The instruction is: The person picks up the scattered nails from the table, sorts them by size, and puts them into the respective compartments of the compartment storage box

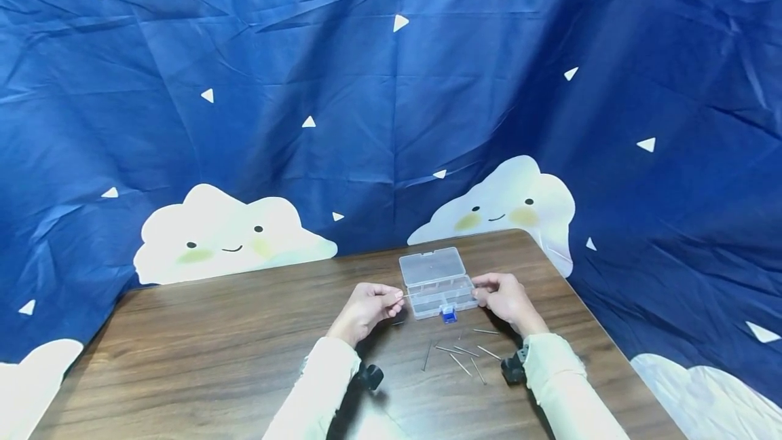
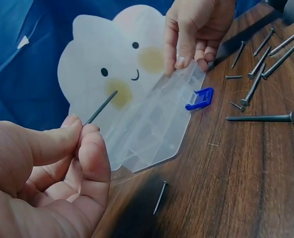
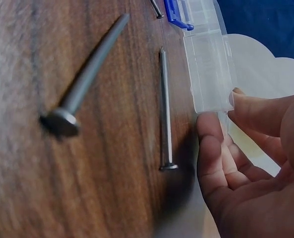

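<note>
A clear plastic compartment box (image 1: pixel 427 305) stands on the table with its lid (image 1: pixel 432 265) raised at the back and a blue latch (image 1: pixel 449 316) at its front. My left hand (image 1: pixel 368 307) pinches a nail (image 2: pixel 101 107) between thumb and fingers, its point toward the box's left end. The right hand (image 1: pixel 506 299) grips the box's right end, the thumb on one side and fingers on the other, as the right wrist view shows. In the left wrist view, a small nail (image 2: pixel 160 198) lies on the table near the left hand.
Several loose nails of different sizes lie in front of the box, among them a thick nail (image 3: pixel 89 74) and a long one (image 3: pixel 165 114). The wooden table (image 1: pixel 214 345) ends at a blue curtain (image 1: pixel 342 87) printed with clouds.
</note>
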A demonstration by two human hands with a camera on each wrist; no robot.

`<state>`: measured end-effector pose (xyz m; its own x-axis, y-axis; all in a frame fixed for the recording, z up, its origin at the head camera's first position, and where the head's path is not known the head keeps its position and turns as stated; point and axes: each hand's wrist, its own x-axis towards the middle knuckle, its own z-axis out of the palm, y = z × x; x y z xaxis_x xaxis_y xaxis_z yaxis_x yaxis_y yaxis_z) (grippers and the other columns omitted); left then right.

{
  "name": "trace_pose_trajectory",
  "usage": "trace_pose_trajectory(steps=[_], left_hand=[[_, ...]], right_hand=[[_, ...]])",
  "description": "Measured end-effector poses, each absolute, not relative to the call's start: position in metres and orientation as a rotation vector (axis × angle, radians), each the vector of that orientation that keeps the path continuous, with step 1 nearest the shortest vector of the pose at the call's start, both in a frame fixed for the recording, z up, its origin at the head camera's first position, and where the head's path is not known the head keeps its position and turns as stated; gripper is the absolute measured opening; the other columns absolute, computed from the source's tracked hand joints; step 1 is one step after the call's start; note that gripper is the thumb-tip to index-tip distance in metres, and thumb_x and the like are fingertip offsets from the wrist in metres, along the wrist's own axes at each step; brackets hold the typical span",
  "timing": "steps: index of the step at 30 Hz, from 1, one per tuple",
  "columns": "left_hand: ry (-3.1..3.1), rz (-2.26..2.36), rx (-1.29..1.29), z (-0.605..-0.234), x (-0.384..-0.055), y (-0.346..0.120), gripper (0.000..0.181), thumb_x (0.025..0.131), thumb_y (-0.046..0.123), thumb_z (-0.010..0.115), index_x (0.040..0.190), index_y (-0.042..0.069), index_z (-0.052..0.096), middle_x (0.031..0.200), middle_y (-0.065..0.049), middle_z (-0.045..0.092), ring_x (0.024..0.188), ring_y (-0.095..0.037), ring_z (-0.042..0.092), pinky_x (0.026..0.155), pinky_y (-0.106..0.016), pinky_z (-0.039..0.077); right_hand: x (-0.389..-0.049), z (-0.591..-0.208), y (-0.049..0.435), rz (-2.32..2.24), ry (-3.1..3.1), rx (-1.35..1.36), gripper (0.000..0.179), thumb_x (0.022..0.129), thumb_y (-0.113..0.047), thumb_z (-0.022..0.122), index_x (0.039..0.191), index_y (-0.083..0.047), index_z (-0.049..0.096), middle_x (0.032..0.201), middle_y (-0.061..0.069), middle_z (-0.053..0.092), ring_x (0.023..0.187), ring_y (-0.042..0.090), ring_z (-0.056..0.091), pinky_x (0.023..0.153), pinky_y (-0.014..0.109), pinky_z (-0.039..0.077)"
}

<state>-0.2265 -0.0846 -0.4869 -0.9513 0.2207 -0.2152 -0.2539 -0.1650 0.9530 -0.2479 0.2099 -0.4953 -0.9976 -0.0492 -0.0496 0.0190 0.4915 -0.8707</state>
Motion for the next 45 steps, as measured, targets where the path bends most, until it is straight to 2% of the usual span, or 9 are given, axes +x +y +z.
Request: trace_pose_trajectory(steps=[11, 18, 25, 33, 45], left_hand=[[1.836, 2.158, -0.005, -0.485, -0.243, -0.064, 0.021, 0.095, -0.009, 0.06, 0.108, -0.026, 0.059, 0.075, -0.009, 0.063, 0.064, -0.012, 0.056, 0.058, -0.019, 0.048], [1.967, 2.043, -0.036, -0.482, -0.249, -0.057, 0.017, 0.095, -0.008, 0.061, 0.104, -0.021, 0.065, 0.076, -0.01, 0.066, 0.063, -0.011, 0.058, 0.058, -0.019, 0.049], [2.164, 1.908, -0.089, -0.479, -0.254, -0.048, 0.011, 0.093, -0.006, 0.065, 0.097, -0.015, 0.071, 0.08, -0.017, 0.071, 0.062, -0.009, 0.059, 0.057, -0.019, 0.051], [2.429, 1.713, -0.128, -0.479, -0.258, -0.032, 0.005, 0.086, -0.004, 0.074, 0.083, -0.007, 0.075, 0.07, -0.01, 0.07, 0.057, -0.01, 0.057, 0.054, -0.024, 0.052], [2.637, 1.498, -0.114, -0.474, -0.257, -0.027, 0.01, 0.083, 0.003, 0.08, 0.074, 0.0, 0.076, 0.064, -0.002, 0.067, 0.062, -0.013, 0.057, 0.053, -0.023, 0.046]], right_hand=[[-0.247, -0.496, 0.212, -1.569, 2.662, -0.036, 0.026, 0.093, -0.002, 0.068, 0.118, 0.005, 0.069, 0.085, 0.012, 0.071, 0.074, 0.018, 0.066, 0.067, 0.029, 0.052], [-0.245, -0.496, 0.211, -1.58, 2.655, -0.021, 0.026, 0.092, -0.002, 0.068, 0.117, 0.006, 0.069, 0.085, 0.012, 0.071, 0.073, 0.018, 0.065, 0.066, 0.029, 0.052], [-0.245, -0.498, 0.21, -1.577, 2.658, -0.019, 0.026, 0.091, -0.002, 0.069, 0.116, 0.004, 0.07, 0.085, 0.012, 0.071, 0.072, 0.018, 0.065, 0.066, 0.029, 0.051], [-0.246, -0.501, 0.21, -1.6, 2.65, -0.013, 0.026, 0.091, -0.002, 0.069, 0.116, 0.005, 0.07, 0.086, 0.014, 0.071, 0.072, 0.018, 0.066, 0.065, 0.029, 0.051], [-0.245, -0.498, 0.211, -1.598, 2.661, -0.04, 0.025, 0.092, -0.002, 0.069, 0.116, 0.006, 0.069, 0.084, 0.012, 0.07, 0.072, 0.02, 0.067, 0.066, 0.03, 0.053]])
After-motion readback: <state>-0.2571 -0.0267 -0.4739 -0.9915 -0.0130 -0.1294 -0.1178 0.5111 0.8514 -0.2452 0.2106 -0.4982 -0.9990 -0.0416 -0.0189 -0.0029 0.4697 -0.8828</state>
